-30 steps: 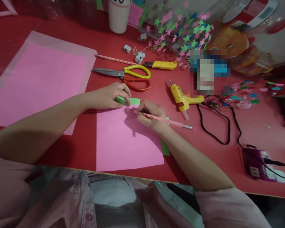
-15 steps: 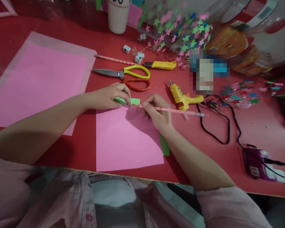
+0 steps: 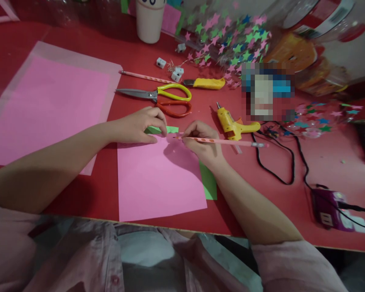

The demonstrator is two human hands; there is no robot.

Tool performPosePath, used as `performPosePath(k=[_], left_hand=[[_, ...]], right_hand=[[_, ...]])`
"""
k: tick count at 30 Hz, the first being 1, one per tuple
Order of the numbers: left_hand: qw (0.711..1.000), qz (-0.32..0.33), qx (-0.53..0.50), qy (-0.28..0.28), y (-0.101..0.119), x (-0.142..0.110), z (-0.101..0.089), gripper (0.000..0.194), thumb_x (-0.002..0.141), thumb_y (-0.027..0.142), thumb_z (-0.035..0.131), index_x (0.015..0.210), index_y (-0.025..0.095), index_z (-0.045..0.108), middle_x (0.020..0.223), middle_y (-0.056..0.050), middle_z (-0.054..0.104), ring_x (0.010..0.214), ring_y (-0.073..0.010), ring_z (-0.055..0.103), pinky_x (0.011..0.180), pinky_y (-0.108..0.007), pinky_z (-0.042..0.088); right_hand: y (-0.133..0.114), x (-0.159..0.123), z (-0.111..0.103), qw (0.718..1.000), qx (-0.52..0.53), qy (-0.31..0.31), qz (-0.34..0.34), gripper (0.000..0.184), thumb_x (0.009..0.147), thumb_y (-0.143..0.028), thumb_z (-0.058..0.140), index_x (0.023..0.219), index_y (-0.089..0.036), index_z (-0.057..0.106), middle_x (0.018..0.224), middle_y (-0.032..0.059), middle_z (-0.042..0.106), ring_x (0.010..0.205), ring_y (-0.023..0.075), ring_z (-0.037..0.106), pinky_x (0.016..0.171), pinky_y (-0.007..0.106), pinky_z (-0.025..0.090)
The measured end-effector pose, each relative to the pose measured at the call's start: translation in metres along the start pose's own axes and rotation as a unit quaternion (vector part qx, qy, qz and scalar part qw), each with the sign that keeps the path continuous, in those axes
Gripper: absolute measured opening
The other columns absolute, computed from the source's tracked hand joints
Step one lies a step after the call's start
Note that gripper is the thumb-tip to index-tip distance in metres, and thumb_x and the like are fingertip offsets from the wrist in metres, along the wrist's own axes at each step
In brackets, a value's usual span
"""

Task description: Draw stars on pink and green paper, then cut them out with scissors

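Left hand (image 3: 142, 125) palm-down, fingers bent, thumb spread on pink sheet (image 3: 158, 182); right hand (image 3: 205, 149) pinching pencil (image 3: 237, 142)

A red table (image 3: 276, 215) with a pale near edge stretches across the scene. At the left lies a large pink sheet (image 3: 57, 109) with a paler border; in the middle, a smaller pink sheet (image 3: 158, 178) reaches the near edge, over green paper (image 3: 209, 186) that shows on its far and right sides. Farther back are scissors (image 3: 153, 95) (one handle yellow, the other red), a pencil (image 3: 146, 76), a yellow knife (image 3: 208, 83), small white blocks (image 3: 161, 63) and a white cup (image 3: 149, 26). Toward the right sit a yellow glue gun (image 3: 228, 122), black cord (image 3: 293, 162) and a purple box (image 3: 330, 209).
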State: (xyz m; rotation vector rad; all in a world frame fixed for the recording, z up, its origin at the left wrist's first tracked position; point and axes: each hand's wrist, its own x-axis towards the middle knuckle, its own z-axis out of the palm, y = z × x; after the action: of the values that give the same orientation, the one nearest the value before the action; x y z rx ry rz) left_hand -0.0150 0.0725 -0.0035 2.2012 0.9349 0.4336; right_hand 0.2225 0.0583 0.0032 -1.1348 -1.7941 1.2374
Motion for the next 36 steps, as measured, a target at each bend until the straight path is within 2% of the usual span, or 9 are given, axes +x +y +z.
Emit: performPosePath(k=[9, 18, 36], left_hand=[[1.000, 0.005, 0.004, 0.000, -0.0035, 0.0003, 0.0006, 0.031, 0.080, 0.025, 0.064, 0.110, 0.027, 0.073, 0.120, -0.004, 0.056, 0.116, -0.0224, 0.049, 0.106, -0.038, 0.037], [1.000, 0.000, 0.006, -0.006, -0.0027, 0.0003, -0.0005, 0.030, 0.081, 0.027, 0.064, 0.110, 0.027, 0.072, 0.121, -0.004, 0.055, 0.116, -0.0218, 0.049, 0.107, -0.038, 0.036], [1.000, 0.003, 0.000, -0.002, -0.0038, 0.0013, -0.0001, 0.029, 0.079, 0.026, 0.065, 0.107, 0.026, 0.073, 0.121, -0.005, 0.057, 0.116, -0.0230, 0.050, 0.106, -0.039, 0.036]], right_hand=[[0.0049, 0.0017, 0.0024, 0.999, -0.028, -0.023, -0.031, 0.009, 0.073, -0.016, 0.056, 0.068, -0.021, 0.050, 0.058, -0.0047, 0.049, 0.053, 0.0088, 0.041, 0.051, 0.025, 0.032], [0.0057, 0.0015, 0.0008, 0.998, -0.040, -0.043, -0.024, 0.011, 0.075, -0.017, 0.058, 0.068, -0.021, 0.050, 0.061, -0.0036, 0.051, 0.055, 0.0095, 0.043, 0.052, 0.025, 0.034], [0.0063, 0.0003, 0.0066, 0.999, -0.033, 0.016, 0.000, 0.013, 0.077, -0.018, 0.058, 0.069, -0.022, 0.048, 0.059, -0.0036, 0.050, 0.056, 0.0099, 0.042, 0.049, 0.024, 0.031]])
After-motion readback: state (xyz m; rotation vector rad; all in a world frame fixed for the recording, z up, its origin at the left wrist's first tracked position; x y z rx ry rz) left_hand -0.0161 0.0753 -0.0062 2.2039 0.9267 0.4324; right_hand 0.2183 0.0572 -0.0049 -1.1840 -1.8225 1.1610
